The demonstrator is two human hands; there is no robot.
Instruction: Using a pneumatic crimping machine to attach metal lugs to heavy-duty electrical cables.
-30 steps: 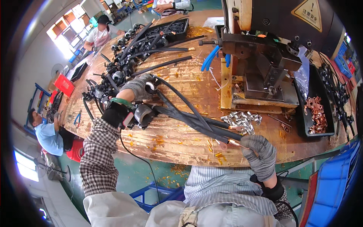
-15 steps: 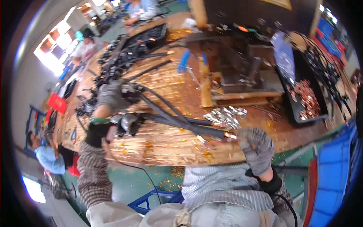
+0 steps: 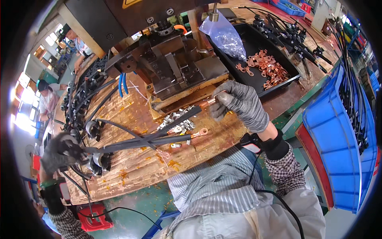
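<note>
My left hand (image 3: 61,153), in a grey glove and a little blurred, is closed around the plug end of a black cable at the bench's left. This cable (image 3: 169,126) runs right across the bench toward my right hand (image 3: 242,105), also gloved. There my fingers pinch a copper cable lug (image 3: 207,103) at the cable's bare end; how far the wire sits inside it is hidden. A second black cable (image 3: 167,140) lies beneath, tipped with another copper lug (image 3: 200,132). Silver terminals (image 3: 181,121) lie in a loose pile beside the cables.
Beyond my hands stands a dark metal press (image 3: 171,71). A black tray (image 3: 292,79) at the right holds copper lugs and a plastic bag (image 3: 225,36). Black cables (image 3: 75,103) heap along the left. A blue bin (image 3: 334,139) stands right of the bench. Two people work at far left.
The view has turned toward the right. My right hand has gone from the bench's front edge toward the press and tray, and now holds a copper lug at the cable end.
</note>
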